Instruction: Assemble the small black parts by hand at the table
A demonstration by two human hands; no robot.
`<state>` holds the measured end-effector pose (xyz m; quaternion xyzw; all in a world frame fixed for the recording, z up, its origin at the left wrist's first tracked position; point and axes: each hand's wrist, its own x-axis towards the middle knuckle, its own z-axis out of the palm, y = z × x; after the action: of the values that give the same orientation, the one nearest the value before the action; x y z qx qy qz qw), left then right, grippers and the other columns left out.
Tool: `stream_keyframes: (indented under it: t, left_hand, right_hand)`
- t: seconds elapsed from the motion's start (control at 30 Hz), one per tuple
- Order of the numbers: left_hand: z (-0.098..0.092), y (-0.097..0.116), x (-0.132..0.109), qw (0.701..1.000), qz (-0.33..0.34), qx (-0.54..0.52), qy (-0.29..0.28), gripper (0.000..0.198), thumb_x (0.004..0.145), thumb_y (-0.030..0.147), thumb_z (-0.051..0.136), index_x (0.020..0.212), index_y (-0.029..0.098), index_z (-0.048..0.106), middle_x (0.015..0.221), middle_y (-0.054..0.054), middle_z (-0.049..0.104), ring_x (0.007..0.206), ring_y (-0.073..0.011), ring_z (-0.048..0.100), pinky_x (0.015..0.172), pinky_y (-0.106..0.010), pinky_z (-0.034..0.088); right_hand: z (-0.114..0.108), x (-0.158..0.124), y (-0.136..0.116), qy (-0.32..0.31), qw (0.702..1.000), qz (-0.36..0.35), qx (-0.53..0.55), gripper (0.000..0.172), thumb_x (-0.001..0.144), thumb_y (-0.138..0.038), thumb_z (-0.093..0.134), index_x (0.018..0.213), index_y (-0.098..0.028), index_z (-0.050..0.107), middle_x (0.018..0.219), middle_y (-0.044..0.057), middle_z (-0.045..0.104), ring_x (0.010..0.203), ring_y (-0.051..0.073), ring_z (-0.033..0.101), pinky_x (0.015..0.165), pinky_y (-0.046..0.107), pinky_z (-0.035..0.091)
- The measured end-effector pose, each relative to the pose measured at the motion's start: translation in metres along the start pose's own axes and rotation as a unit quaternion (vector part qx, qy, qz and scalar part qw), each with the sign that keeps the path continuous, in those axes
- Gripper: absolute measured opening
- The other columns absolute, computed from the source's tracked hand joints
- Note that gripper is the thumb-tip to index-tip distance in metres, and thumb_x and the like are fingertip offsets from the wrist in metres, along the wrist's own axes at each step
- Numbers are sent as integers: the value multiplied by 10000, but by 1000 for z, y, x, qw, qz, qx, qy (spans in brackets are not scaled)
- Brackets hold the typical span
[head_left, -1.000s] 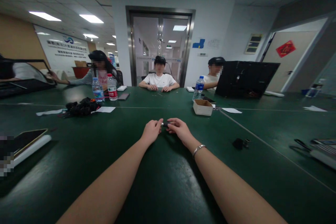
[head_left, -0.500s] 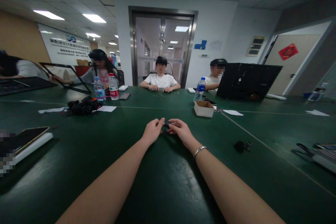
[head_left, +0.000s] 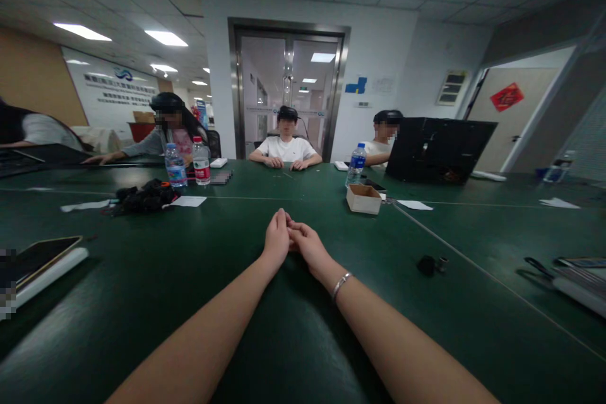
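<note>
My left hand [head_left: 277, 235] and my right hand [head_left: 307, 245] meet above the green table [head_left: 227, 303], near the middle of the view. Both are closed, with the fingertips pressed together. Whatever lies between them is hidden by the fingers. A silver bracelet circles my right wrist. Off to the right, on the tabletop, lie a small black piece [head_left: 427, 265] and a small metallic cylinder [head_left: 442, 264]. An open cardboard box [head_left: 363, 200] stands beyond my right hand.
Two bottles [head_left: 201, 164] stand at the left behind a black tangled bundle [head_left: 146, 196]. Another bottle [head_left: 356, 163] is behind the box. A phone [head_left: 45, 259] lies at the left edge. A large black panel [head_left: 438, 150] stands at the right. Several people sit around the table.
My hands have come together, and the small dark object seen between them is now covered. At the left, a co-worker's dark frame has been lowered. The view has shifted slightly.
</note>
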<state>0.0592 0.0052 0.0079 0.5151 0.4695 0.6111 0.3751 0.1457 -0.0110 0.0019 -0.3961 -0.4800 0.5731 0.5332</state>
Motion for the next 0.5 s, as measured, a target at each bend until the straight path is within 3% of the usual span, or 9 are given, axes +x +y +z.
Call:
stream_keyframes:
  t: [0.1,0.17,0.27,0.33,0.43,0.5]
  left_hand:
    - [-23,-6,12,984,43,174,13,411,895,497,233,774,198,487,763,-43,582,772,-174,583,697,-288,441]
    - [-48,-6,21,946,22,322,12,411,902,470,221,804,194,509,822,-76,614,800,-201,589,702,-314,433]
    - [-100,-1,32,875,-54,481,-24,437,898,472,211,879,181,537,889,-122,634,801,-238,603,653,-329,432]
    - [-142,5,35,829,-55,556,-29,447,892,480,208,946,186,541,932,-132,638,819,-257,609,644,-337,431]
    - [-214,15,32,774,-75,629,-8,476,894,476,166,1027,202,532,976,-138,642,860,-279,612,663,-356,430]
    - [-261,20,26,747,-87,659,-19,472,885,491,205,1019,203,554,957,-130,653,856,-269,614,697,-351,427]
  right_hand:
    - [1,-3,-1,-2,1000,2,-29,395,727,-284,632,1048,-212,414,646,-55,608,564,127,625,600,262,463]
    - [0,-6,-4,-17,999,6,-48,382,775,-269,580,1092,-219,373,685,-43,623,591,133,642,618,265,459]
    - [-7,-12,-17,-46,995,30,-86,369,805,-277,551,1124,-221,374,763,-13,630,674,146,658,667,278,467]
    - [-20,-18,-30,-72,985,49,-152,363,808,-296,547,1135,-227,405,833,11,629,726,164,656,681,299,475]
    - [-59,-30,-58,-87,941,21,-327,317,809,-313,528,1113,-231,494,918,47,629,786,191,634,690,330,481]
    - [-95,-42,-80,-42,879,-46,-473,306,807,-320,519,1099,-234,544,934,62,636,852,211,612,774,362,474]
